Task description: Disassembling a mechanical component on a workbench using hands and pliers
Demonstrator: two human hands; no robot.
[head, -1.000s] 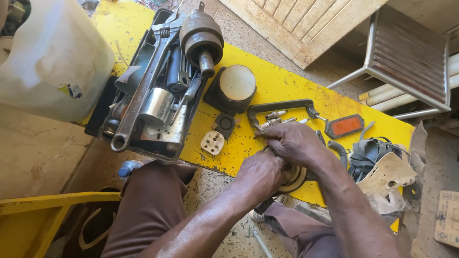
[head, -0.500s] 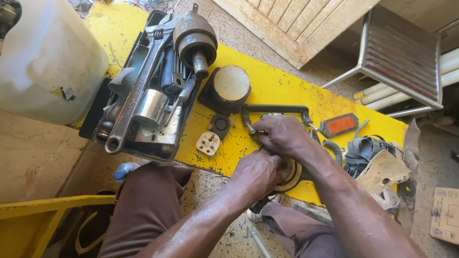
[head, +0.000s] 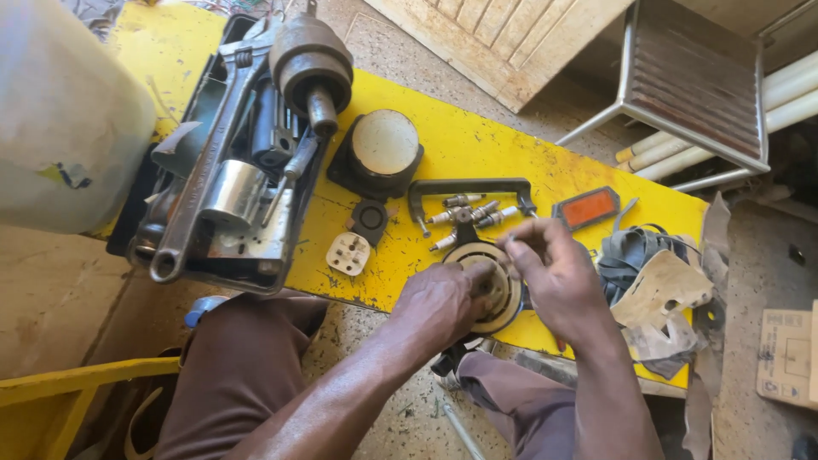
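My left hand (head: pixel 443 302) grips a round cream-and-black disc-shaped part (head: pixel 487 277) lying on the yellow metal board (head: pixel 477 145). My right hand (head: pixel 554 277) hovers over the disc's right edge with thumb and forefinger pinched together; I cannot tell whether something small is between them. Several short metal bolts (head: pixel 467 213) lie just beyond the disc, inside a black bent handle (head: pixel 469 187).
A black tray of tools (head: pixel 230 170) with a long wrench (head: pixel 204 170) lies at left. A round cream-topped black part (head: pixel 383 149), a white plug (head: pixel 349 253), an orange reflector (head: pixel 586 207), rags and torn cardboard (head: pixel 656 290), a white canister (head: pixel 60 119) and a chair (head: pixel 690 77) surround it.
My right hand has moved from over the bolts to the right side of the disc, uncovering bolts and disc. My left hand has shifted onto the disc. The view has moved closer.
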